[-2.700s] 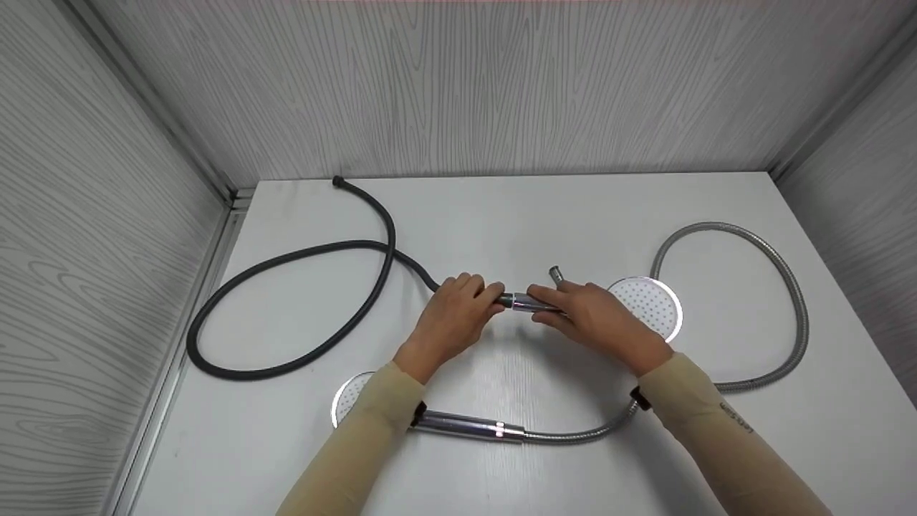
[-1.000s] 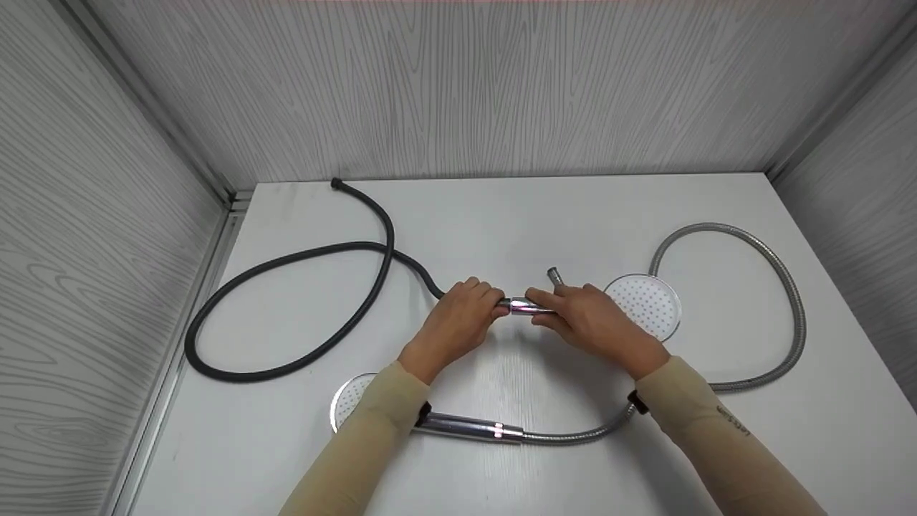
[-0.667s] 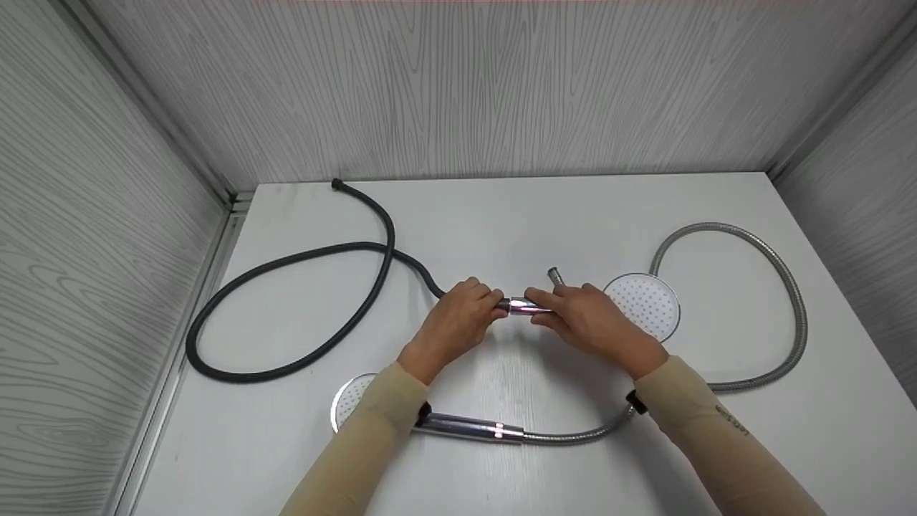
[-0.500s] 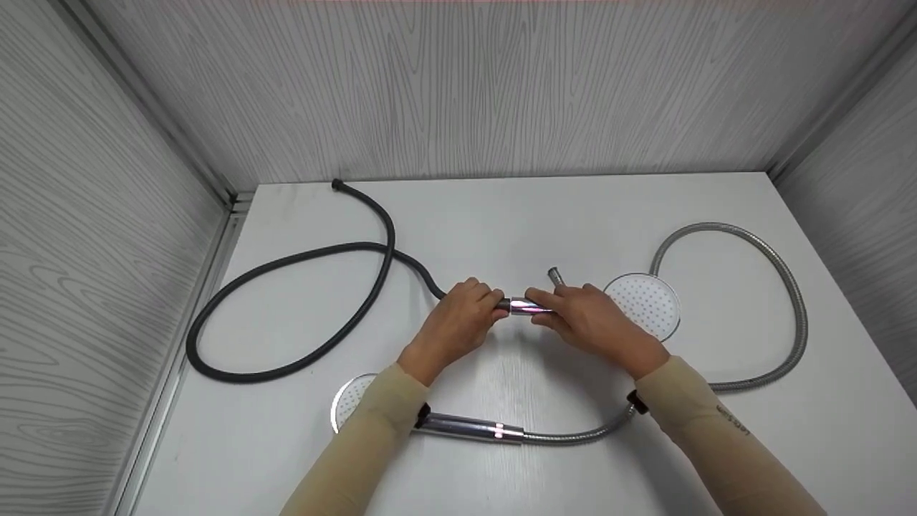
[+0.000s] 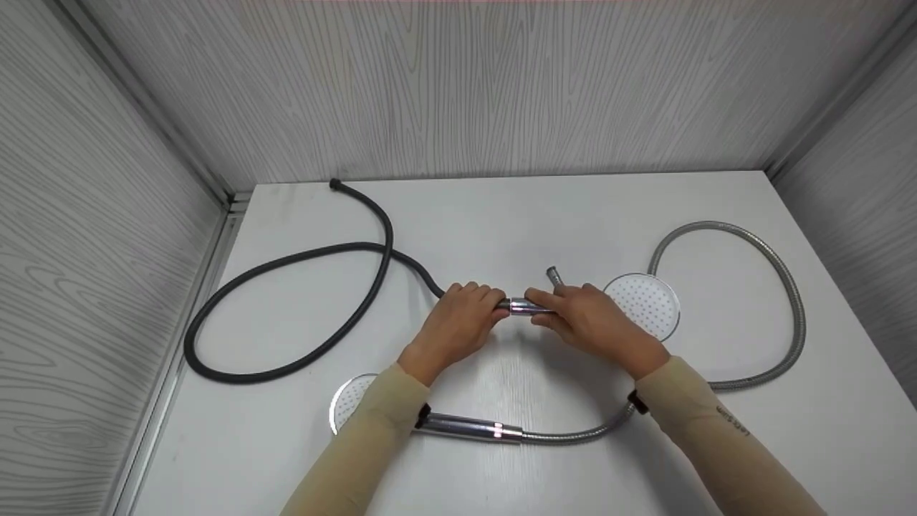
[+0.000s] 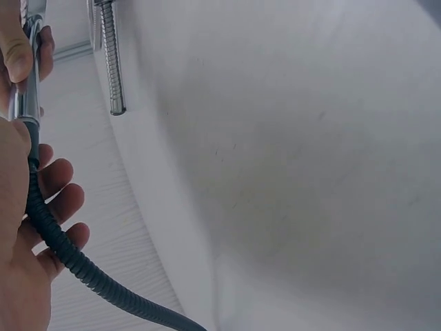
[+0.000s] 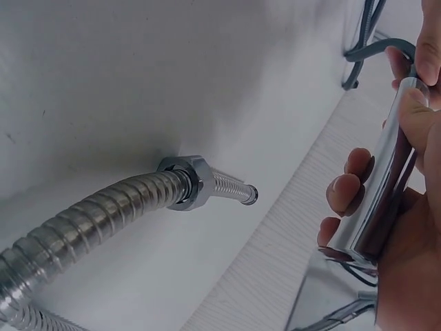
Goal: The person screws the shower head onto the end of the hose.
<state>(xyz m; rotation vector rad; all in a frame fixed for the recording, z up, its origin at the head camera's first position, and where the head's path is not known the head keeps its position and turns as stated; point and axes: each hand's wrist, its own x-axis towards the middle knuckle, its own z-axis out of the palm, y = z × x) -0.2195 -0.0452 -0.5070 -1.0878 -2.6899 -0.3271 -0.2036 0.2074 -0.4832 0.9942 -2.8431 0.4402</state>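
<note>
At the middle of the table, my left hand [image 5: 458,322] pinches the end of a black ribbed shower hose [image 5: 286,251]. My right hand [image 5: 594,322] grips the chrome handle [image 7: 386,165] of a shower head [image 5: 642,308], whose round white face shows beyond that hand. Hose end and handle end meet in line between the two hands. In the left wrist view, the hose [image 6: 103,279] runs out past loosely curled fingers, and its dark end piece touches the chrome handle [image 6: 27,103]. How far the end sits inside the handle is hidden.
A second shower head [image 5: 349,401] lies in front, partly under the left forearm. Its metal hose [image 5: 799,315] loops right and passes behind the hands. A hex nut [image 7: 200,183] sits on that hose near its free end [image 5: 554,275]. Panel walls enclose the table.
Since the earliest frame, my left fingers have shifted slightly on the hose end. The right hand and the shower head have barely moved. Over the last second almost nothing differs.
</note>
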